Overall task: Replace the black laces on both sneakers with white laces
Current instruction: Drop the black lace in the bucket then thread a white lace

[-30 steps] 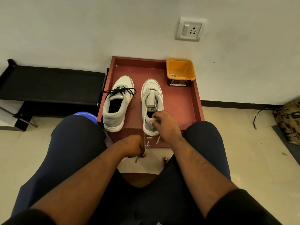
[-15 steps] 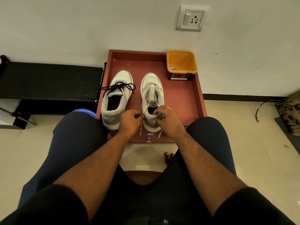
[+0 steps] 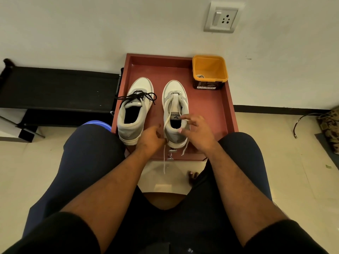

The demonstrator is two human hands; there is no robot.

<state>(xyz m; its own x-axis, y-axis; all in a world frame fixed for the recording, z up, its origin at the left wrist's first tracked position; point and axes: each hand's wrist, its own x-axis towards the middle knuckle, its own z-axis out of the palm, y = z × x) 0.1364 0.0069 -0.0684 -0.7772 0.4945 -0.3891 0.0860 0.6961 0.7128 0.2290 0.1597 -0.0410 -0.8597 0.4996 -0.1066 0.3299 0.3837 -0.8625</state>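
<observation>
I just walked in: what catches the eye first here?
Two pale sneakers side by side on a red tray against the wall: the left sneaker has black laces, the right sneaker a white lace. Both hands work at its heel, and an orange tub fills the tray's far right corner.

Warm, dim indoor light, soft shadows, slight overall softness, wide-angle bending at the edges, no glare

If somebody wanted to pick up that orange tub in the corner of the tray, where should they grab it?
Probably by the rim. The orange tub stands upright and open-topped in the far right corner of the red tray, tight against its walls. Coming from above and pinching the near or left rim edge seems easiest, since those sides are free of the sneakers.
</observation>
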